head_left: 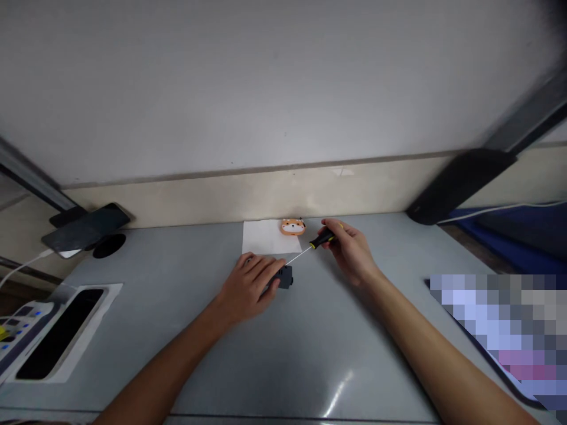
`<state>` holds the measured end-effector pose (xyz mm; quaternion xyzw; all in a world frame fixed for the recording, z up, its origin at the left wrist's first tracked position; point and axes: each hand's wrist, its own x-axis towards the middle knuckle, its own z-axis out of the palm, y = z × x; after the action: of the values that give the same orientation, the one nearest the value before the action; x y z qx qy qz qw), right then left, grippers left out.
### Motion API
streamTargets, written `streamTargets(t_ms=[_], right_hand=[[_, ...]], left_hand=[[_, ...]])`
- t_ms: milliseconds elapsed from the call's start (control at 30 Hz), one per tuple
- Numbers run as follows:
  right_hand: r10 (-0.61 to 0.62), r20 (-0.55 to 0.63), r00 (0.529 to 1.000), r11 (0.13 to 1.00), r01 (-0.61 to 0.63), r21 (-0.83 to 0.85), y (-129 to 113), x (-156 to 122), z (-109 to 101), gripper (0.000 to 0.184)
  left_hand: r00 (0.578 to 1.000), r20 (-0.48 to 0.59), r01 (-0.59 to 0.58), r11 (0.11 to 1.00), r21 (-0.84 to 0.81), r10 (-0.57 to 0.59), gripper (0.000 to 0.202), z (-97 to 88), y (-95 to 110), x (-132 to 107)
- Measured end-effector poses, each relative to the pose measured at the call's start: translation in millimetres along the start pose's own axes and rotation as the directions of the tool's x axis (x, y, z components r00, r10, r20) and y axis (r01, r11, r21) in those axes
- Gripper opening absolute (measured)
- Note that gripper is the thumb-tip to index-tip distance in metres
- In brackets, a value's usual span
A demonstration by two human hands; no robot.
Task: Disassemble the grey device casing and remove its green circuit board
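My left hand (252, 282) is closed over a small dark grey box-shaped device (286, 277) on the table, its fingers across the top and the thumb along the near side. Only the device's right end, with slots and a small knob, shows. In my right hand (352, 251) is a screwdriver (322, 237) with a black and yellow handle, tilted down to the left. Its thin shaft reaches the top of the device beside my left fingertips; the exact contact of the tip is hard to make out.
Behind the hands lie a white paper sheet (259, 236) and an orange animal-face case (293, 226). A dark phone (62, 333) rests at left near a power strip (22, 327); another phone (88, 227) leans on a stand. A pixelated screen (500, 336) is at right.
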<state>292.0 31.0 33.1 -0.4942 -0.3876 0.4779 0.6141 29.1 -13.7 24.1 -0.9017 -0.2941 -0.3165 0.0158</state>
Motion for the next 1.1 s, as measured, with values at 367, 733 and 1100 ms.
streamTargets(t_ms=[367, 733, 1100], right_hand=[[0.002, 0.015, 1.0, 1.0, -0.003, 0.01, -1, 1, -3, 0.03], [0.031, -0.046, 0.998, 0.999, -0.029, 0.046, -4, 4, -8, 0.025], [0.01, -0.1, 0.995, 0.999, -0.006, 0.042, -5, 6, -10, 0.03]], left_hand=[[1.0, 0.008, -0.027, 0.999, 0.019, 0.027, 0.037, 0.5, -2, -1], [0.999, 0.028, -0.042, 0.999, 0.02, 0.041, 0.039, 0.2, -3, -3], [0.999, -0.007, -0.036, 0.999, 0.001, 0.036, 0.035, -0.7, 0, 1]])
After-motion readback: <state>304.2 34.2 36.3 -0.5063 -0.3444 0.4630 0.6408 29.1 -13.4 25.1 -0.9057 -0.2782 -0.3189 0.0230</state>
